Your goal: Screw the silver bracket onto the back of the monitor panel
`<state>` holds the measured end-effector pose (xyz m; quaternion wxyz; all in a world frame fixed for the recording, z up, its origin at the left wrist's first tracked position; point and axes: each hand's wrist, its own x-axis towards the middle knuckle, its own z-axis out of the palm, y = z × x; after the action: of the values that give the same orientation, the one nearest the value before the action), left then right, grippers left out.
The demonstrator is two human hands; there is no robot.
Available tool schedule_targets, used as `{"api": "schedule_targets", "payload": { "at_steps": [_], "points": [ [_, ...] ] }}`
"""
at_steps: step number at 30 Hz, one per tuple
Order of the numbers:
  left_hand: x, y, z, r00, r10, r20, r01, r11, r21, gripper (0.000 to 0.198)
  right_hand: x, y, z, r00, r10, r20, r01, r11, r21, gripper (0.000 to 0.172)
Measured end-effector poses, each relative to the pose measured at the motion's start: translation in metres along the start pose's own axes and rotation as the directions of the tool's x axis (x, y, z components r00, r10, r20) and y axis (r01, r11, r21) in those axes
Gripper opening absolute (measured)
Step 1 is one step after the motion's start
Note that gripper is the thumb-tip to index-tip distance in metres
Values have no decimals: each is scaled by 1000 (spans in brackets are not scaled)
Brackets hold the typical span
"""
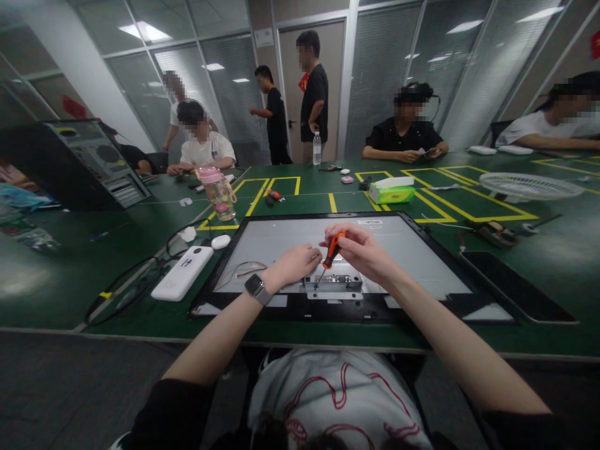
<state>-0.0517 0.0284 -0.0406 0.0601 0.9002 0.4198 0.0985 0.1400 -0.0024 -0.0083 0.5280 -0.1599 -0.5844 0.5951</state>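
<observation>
A flat display panel with a black frame and pale grey back lies on the table before me. Near its front edge sits a metal bracket. My right hand grips the orange-and-black handle of a screwdriver, which tilts with its tip down at the left part of the bracket. Just left of the shaft is my left hand, wearing a watch; its fingers are curled together, and what they pinch, if anything, is hidden. Thin wires lie on the panel's left side.
Left of the panel lie a white power bank, a small white case and a black cable. A bottle with a pink lid stands behind them. A dark slab lies right; a tissue pack lies beyond. Several people sit or stand opposite.
</observation>
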Motion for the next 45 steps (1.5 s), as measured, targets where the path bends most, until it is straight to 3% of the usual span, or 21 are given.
{"api": "schedule_targets", "payload": {
  "at_steps": [6,13,15,17,19,21,26,32,36,39,45],
  "points": [
    [-1,1,0,999,-14,-35,14,1000,-12,27,-1,-3,1,996,38,81,-43,997,59,25],
    [-3,2,-3,1000,-4,-26,2,998,-58,29,-1,-9,-2,985,70,158,-61,996,-61,31],
    [-3,3,-3,1000,-1,-22,-1,997,-79,28,-1,-7,-2,992,16,127,3,988,-154,28],
    [-2,3,-3,1000,-5,-20,3,997,-74,28,-1,-3,-2,993,-118,9,115,944,-310,21],
    [-1,4,-4,1000,-15,-16,14,998,-54,30,-1,-1,-1,958,-278,-75,211,855,-473,14],
    [0,4,-4,1000,-21,-7,21,999,-40,31,-2,0,0,936,-345,-67,251,790,-559,14],
    [0,4,-4,1000,-27,14,27,999,-29,29,-3,-3,0,978,-210,-8,183,870,-458,30],
    [-1,5,-5,1000,-11,10,11,1000,0,32,0,-2,0,956,-268,-119,190,875,-445,15],
    [-1,4,-4,1000,-18,13,18,1000,7,31,0,-2,-1,991,-83,-103,65,982,-175,22],
    [-1,3,-3,1000,-13,2,13,1000,-10,29,0,-3,1,998,23,-53,-23,1000,-1,26],
    [-1,3,-3,1000,-18,-3,18,1000,-12,29,0,-3,2,999,26,-41,-28,999,-25,22]
  ]
}}
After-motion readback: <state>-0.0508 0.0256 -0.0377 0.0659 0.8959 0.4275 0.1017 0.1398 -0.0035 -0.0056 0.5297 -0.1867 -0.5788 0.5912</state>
